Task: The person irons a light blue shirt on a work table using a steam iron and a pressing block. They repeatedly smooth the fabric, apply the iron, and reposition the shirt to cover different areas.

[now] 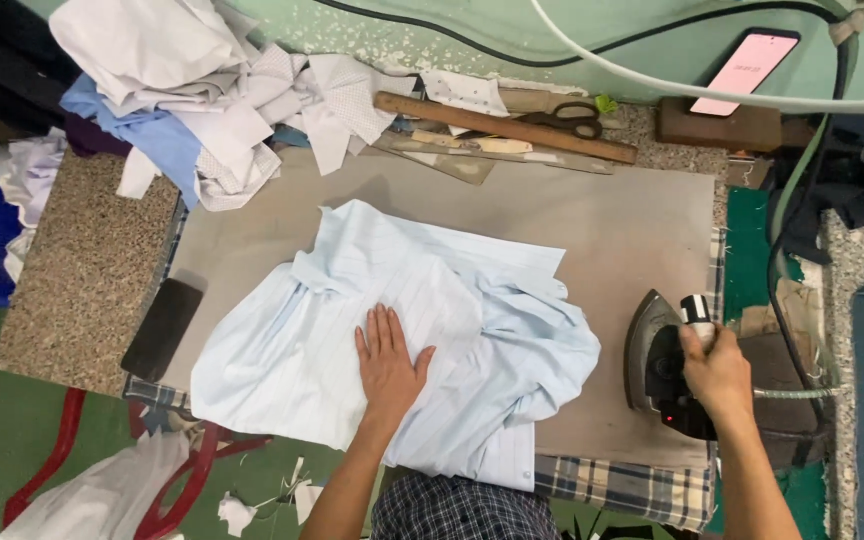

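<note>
The table [632, 210] has a grey-brown pad; on it lie a pale blue shirt [392, 340], an iron [657, 365] (standing at the right edge) — and, at the back, a fabric heap [202, 90], a wooden stick [502, 127] and scissors [567, 120].

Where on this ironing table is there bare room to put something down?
Bare pad lies between the pale blue shirt, the wooden stick and the iron. The speckled slab at far left is also free. The back left corner is crowded with piled cloth.
</note>
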